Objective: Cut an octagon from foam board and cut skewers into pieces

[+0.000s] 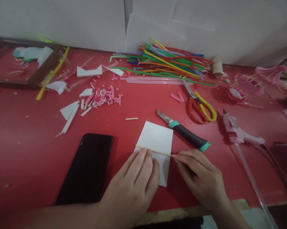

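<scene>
A white rectangle of card or foam board [155, 135] lies on the red table, with a thin wooden stick [161, 153] laid across it. My left hand [136, 181] rests over the lower left of the board, its bent fingertips holding the stick down near its left end; the thumb is hidden. At the board's right edge, my right hand [200, 176] pinches the stick's other end between thumb and fingers. Just beyond the board lies a utility knife [189, 135] with its blade out, pointing away to the left. A short piece of stick [132, 119] lies farther back.
Left of my hands is a black phone [86, 168]. Scissors [200, 106] and a pink glue gun [238, 130] with its cord lie to the right. Behind are pink and white scraps [105, 97], a pile of pipe cleaners [167, 62] and a dark wooden frame [43, 68].
</scene>
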Tool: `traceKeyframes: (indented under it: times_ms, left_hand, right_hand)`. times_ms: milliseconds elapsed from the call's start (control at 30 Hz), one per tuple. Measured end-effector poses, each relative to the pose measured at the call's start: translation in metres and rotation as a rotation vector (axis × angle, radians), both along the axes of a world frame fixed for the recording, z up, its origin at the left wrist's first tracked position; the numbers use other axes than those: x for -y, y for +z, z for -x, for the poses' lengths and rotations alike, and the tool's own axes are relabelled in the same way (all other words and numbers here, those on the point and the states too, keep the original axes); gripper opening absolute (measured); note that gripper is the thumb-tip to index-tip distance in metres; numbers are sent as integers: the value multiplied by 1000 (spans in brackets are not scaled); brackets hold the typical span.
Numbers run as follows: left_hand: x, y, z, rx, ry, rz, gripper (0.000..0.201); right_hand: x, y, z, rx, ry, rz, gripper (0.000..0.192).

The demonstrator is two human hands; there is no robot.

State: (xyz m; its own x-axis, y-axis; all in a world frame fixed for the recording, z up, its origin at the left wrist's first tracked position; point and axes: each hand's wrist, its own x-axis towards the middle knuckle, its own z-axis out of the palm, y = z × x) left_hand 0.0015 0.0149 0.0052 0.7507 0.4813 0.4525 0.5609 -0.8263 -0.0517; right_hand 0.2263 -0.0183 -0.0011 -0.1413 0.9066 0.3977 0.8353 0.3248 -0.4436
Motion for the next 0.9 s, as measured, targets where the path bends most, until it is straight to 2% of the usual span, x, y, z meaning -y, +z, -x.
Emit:
traceKeyframes:
  times_ms: [533, 700, 833, 900]
  left_hand:
    - [-1, -1, -1, 7, 4, -21, 31]
    - [0, 0, -2, 8, 1, -20, 31]
    - [-1, -1, -2, 5, -2, 2, 31]
    - [-2, -1, -2, 7, -5, -5, 31]
  right_hand:
    - [1, 1, 1, -21, -12, 4, 20]
    - [-2, 13, -4, -68, 2, 99, 15]
    - [-17, 29, -23, 81, -60, 42, 14]
    - [-30, 32, -34, 235, -39, 93, 26]
